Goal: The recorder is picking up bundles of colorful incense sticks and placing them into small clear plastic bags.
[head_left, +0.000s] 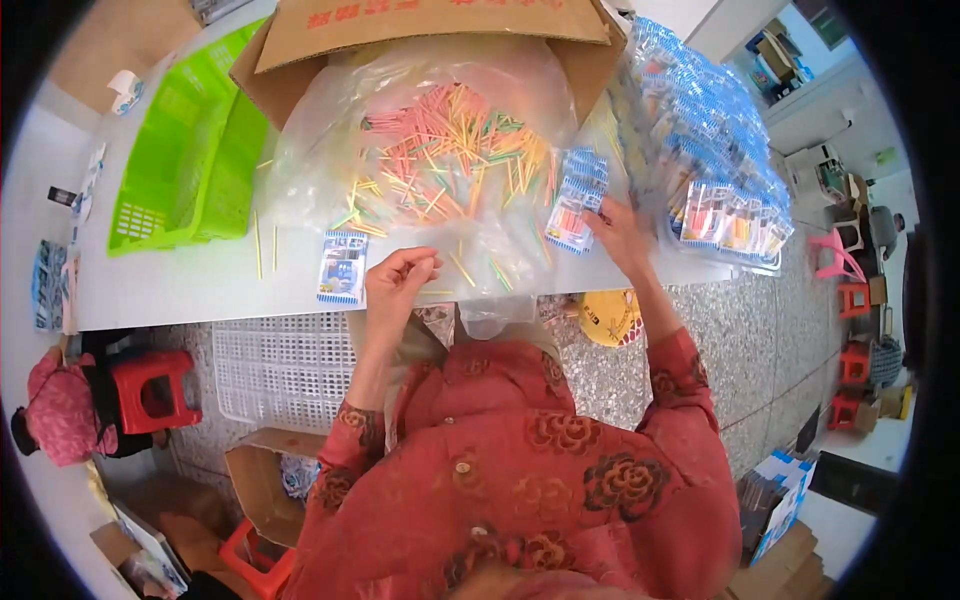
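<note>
We've got the blue-and-white packet (pixel 570 215) right of the loose sticks, near the table's front edge; can't tell if it's lifted clear of the surface. Right hand (pixel 618 235) is clamped on its right edge. Left hand (pixel 400 278) is over the front edge, thumb and fingertips together; we can't tell if anything sits between them. Just left of that hand, a flat packet (pixel 343 268) on the white table (pixel 200 288). Ahead of both hands, we see pink, yellow and green sticks (pixel 440 150) heaped on a clear plastic bag (pixel 315 150) spilling out of a cardboard box (pixel 430 18), a few strays on the tabletop. Left end: green basket (pixel 165 135). Right end: big mound of filled packets (pixel 705 110). Below the table we see a white crate (pixel 265 375) and a round yellow thing (pixel 608 318) on a speckled floor (pixel 785 330). Room: person in pink (pixel 65 415) beside a red stool (pixel 155 390) at left; pink stool (pixel 838 255) and more red stools (pixel 854 300) along the right.
</note>
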A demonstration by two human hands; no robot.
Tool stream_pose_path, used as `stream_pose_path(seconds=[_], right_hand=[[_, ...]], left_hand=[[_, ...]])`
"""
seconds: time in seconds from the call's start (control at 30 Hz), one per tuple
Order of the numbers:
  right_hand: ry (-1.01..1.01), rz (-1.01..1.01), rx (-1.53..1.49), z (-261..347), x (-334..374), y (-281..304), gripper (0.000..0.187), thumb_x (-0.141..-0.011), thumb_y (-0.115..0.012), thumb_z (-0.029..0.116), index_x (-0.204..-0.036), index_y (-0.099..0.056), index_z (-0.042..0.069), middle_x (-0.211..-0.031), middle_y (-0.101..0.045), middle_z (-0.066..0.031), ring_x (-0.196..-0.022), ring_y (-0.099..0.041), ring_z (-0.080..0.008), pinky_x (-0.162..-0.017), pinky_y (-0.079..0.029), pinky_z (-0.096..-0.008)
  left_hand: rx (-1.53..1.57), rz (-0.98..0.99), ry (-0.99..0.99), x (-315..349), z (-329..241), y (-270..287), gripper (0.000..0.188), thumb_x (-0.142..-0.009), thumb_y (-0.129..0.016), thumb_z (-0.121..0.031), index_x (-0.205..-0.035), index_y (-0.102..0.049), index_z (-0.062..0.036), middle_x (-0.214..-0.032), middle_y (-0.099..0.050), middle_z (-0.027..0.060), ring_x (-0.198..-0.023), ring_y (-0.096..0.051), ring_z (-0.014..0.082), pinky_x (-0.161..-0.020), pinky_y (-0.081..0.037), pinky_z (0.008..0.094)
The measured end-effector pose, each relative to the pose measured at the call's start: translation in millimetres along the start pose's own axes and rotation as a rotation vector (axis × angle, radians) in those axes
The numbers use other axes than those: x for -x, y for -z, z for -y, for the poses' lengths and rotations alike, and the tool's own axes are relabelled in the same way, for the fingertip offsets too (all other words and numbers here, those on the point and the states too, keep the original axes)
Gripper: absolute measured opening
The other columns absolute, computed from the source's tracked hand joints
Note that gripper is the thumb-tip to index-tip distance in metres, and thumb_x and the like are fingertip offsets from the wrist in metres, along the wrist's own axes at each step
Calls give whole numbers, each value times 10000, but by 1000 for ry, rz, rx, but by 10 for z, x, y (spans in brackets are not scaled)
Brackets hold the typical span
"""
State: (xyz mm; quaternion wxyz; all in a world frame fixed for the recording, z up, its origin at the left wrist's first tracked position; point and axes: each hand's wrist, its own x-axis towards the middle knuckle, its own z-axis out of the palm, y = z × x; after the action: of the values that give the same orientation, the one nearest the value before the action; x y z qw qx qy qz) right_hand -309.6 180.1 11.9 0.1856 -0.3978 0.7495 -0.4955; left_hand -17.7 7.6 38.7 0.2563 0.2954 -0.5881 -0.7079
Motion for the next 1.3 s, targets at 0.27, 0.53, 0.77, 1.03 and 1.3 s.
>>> stream_pose_path(seconds=[0.27,0.53,0.77,1.03,1.3], right_hand=[[-23,-130,149,-262,-63,-96,165,-821,-619,78,-961,-567,8,-684,-517,14,-604,-465,-55,-546,-405,-217],[52,-369,112,58,154,-97,353,-786,-629,27,-1120,-517,18,-939,-532,-35,-615,-483,-72,-544,-406,-210],[264,-285,161,478,340,-294,243,-788,-577,-52,-1017,-585,29,-967,-546,-48,-612,-479,-77,-528,-392,-209],[588,-153,131,924,323,-671,177,-767,-557,-114,-872,-631,8,-897,-578,-65,-661,-531,-126,-554,-412,-225],[410,135,45,1237,219,-816,172,-786,-562,-73,-923,-620,12,-926,-585,-74,-708,-548,-143,-602,-430,-232]], left_hand=[[-133,-362,-273,8,122,560,156,-850,-601,-72,-980,-640,6,-901,-650,65,-807,-599,118,-739,-475,231],[-1135,-712,-420,80,274,1062,357,-721,-723,-177,-1035,-621,-40,-974,-620,91,-920,-551,276,-819,-437,363],[-1182,-664,-208,-10,361,1149,296,-707,-740,-205,-908,-627,-19,-841,-631,101,-787,-574,211,-699,-460,337],[-903,-732,-210,-107,397,1262,199,-681,-757,-200,-720,-632,-51,-635,-617,80,-579,-593,207,-562,-476,322],[-806,-731,-351,20,204,1154,178,-765,-709,-146,-810,-652,17,-640,-615,61,-571,-537,103,-551,-439,245]])
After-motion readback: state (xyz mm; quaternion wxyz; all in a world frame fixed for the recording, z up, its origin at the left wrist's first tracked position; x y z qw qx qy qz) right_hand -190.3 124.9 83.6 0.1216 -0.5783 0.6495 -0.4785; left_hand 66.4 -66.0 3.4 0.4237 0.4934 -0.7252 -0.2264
